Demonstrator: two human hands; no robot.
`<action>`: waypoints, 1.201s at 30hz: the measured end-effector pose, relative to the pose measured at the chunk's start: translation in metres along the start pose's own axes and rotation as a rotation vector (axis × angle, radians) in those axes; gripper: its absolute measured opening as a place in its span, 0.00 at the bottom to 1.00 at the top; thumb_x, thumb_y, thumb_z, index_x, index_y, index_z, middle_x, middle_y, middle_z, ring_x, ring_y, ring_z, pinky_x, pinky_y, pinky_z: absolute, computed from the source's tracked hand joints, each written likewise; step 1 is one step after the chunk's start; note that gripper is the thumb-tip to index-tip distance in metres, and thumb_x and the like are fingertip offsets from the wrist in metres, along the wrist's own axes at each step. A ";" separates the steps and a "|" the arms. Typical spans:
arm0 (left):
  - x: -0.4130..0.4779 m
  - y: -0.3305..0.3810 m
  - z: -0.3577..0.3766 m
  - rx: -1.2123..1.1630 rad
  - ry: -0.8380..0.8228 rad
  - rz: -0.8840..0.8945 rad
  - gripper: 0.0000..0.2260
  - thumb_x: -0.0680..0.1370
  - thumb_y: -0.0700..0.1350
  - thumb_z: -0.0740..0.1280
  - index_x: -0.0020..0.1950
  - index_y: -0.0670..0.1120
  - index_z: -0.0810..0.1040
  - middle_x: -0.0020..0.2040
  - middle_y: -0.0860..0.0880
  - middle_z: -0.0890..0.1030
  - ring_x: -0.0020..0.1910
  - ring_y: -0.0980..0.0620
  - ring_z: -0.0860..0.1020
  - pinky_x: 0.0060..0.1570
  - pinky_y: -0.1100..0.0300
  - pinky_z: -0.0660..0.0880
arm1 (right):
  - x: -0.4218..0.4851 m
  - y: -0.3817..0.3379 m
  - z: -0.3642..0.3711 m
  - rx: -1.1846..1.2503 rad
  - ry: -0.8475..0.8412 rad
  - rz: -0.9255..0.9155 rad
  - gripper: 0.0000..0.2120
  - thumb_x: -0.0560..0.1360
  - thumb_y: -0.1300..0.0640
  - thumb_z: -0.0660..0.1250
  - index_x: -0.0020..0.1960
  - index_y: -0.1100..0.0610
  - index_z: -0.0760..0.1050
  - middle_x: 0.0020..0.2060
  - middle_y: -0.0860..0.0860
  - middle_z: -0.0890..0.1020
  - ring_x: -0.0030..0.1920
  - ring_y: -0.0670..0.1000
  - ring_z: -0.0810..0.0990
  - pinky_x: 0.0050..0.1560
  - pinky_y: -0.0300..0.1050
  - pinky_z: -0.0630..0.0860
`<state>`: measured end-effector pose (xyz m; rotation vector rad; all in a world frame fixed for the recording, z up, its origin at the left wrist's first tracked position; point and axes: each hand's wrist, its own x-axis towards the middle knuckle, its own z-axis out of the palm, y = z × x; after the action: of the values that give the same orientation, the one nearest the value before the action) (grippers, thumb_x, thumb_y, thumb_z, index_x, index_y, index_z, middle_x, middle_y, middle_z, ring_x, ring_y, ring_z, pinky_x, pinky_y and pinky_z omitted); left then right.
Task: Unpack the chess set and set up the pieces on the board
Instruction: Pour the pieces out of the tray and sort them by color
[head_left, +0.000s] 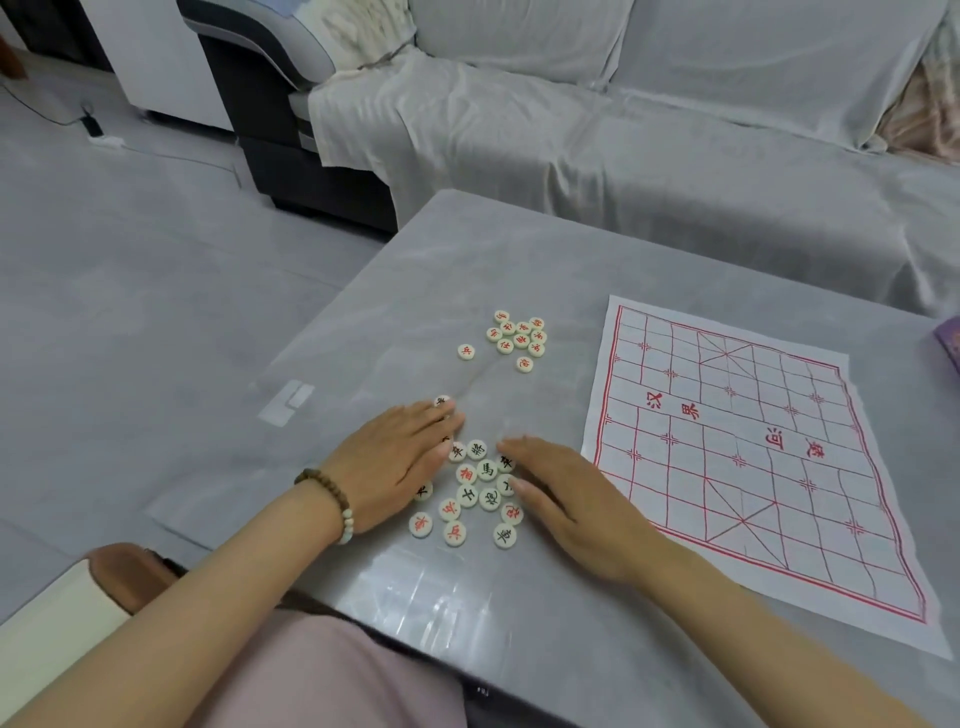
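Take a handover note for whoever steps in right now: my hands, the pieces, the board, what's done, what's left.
Left hand: open, flat on the table, at the left side of the near pile.
Right hand: open, flat, at the right side of that pile.
Near pile: red and black pieces mixed.
Far group: red pieces only, farther from the person.
Paper board: spread out on the right, no pieces on it.
Done: pieces out, board laid.
Left: place every piece on the board.

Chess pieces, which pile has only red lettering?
The far pile shows only red characters; the near pile, between the left hand and right hand, mixes black and red.
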<state>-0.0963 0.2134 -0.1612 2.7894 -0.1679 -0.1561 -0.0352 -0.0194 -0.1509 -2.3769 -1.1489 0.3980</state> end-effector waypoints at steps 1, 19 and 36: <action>-0.004 -0.001 0.000 0.027 0.007 -0.001 0.40 0.69 0.67 0.26 0.76 0.54 0.52 0.76 0.57 0.51 0.72 0.64 0.44 0.69 0.66 0.40 | -0.001 -0.001 0.001 -0.014 0.003 -0.009 0.22 0.81 0.44 0.49 0.73 0.47 0.61 0.72 0.43 0.64 0.72 0.40 0.58 0.72 0.36 0.52; -0.021 0.012 0.004 0.178 0.004 -0.025 0.35 0.68 0.63 0.24 0.75 0.57 0.42 0.76 0.57 0.41 0.74 0.59 0.39 0.69 0.63 0.35 | -0.022 -0.017 0.003 -0.194 -0.111 0.010 0.32 0.74 0.37 0.36 0.76 0.45 0.49 0.76 0.40 0.48 0.74 0.38 0.42 0.72 0.40 0.33; -0.009 0.024 0.002 -0.074 0.197 -0.277 0.37 0.70 0.66 0.30 0.75 0.56 0.51 0.77 0.55 0.49 0.75 0.55 0.43 0.73 0.54 0.40 | 0.065 0.007 -0.009 -0.388 -0.071 0.115 0.26 0.81 0.44 0.41 0.77 0.51 0.50 0.76 0.45 0.51 0.76 0.47 0.39 0.72 0.51 0.31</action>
<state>-0.1077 0.1919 -0.1544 2.7206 0.2676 0.0465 0.0128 0.0263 -0.1508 -2.7943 -1.2149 0.3223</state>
